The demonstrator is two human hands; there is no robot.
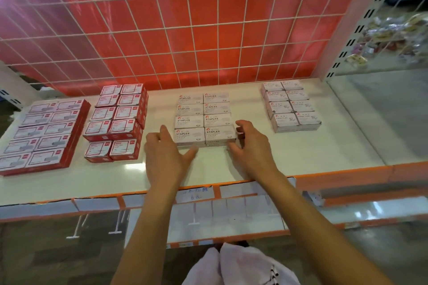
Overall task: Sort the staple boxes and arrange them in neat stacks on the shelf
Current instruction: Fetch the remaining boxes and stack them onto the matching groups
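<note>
Two hands reach onto the white shelf [301, 152], one at each side of the front of the staple boxes [203, 120]. The left hand [165, 157] is spread loose. Its long fingers [165, 133] lie just beside the left front box, and its thumb points along the front. The right hand [253, 148] has softly bent fingers [240, 125] at the right side of the front box, with its thumb low at the front corner. Neither hand wraps around a box. I cannot tell if the fingertips really press on the card.

These boxes sit in the middle of the shelf, two across and four deep, in a low pile. They are pale card, flat and square-cornered, each marked "STAPLES" in dark letters beside a small red mark.

Far to the right, the paper clip boxes [291, 106] look much the same and say "PAPER CLIPS". To the left stand the red-sided boxes [115, 122], with words too blurry to read. Behind is a white wire grid [185, 30] over shiny red sheet.
</note>
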